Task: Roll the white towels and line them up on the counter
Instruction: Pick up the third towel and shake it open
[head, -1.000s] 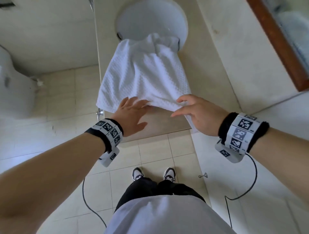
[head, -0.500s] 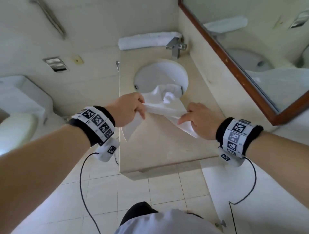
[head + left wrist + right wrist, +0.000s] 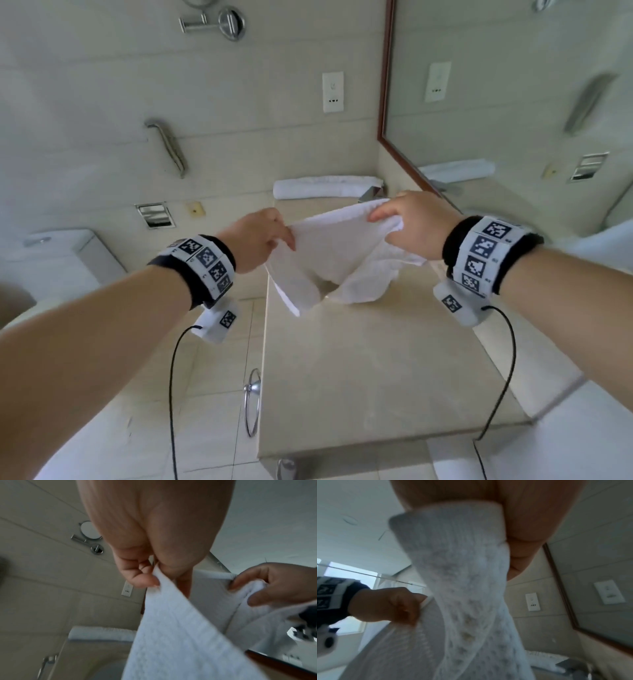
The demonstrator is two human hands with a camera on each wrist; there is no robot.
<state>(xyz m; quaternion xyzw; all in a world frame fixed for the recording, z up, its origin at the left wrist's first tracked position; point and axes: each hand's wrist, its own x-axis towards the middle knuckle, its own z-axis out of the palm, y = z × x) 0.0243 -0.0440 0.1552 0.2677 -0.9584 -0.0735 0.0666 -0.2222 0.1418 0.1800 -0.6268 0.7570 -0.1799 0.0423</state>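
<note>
A white textured towel hangs in the air over the beige counter, held up by both hands. My left hand pinches its left top corner, seen close as thumb and fingers on the hem. My right hand grips the right top corner, with cloth bunched in the fingers. The towel fills the right wrist view; its lower end droops toward the counter. A rolled white towel lies along the counter's far end by the wall, also visible as a roll.
A tap stands behind the held towel, which hides the sink. A framed mirror runs along the right wall. A toilet sits at the left. A chrome towel ring hangs off the counter's left side.
Both hands took the spread towel by its near corners and lifted it up off the counter and sink. The head view tilted up from the floor toward the far wall.
</note>
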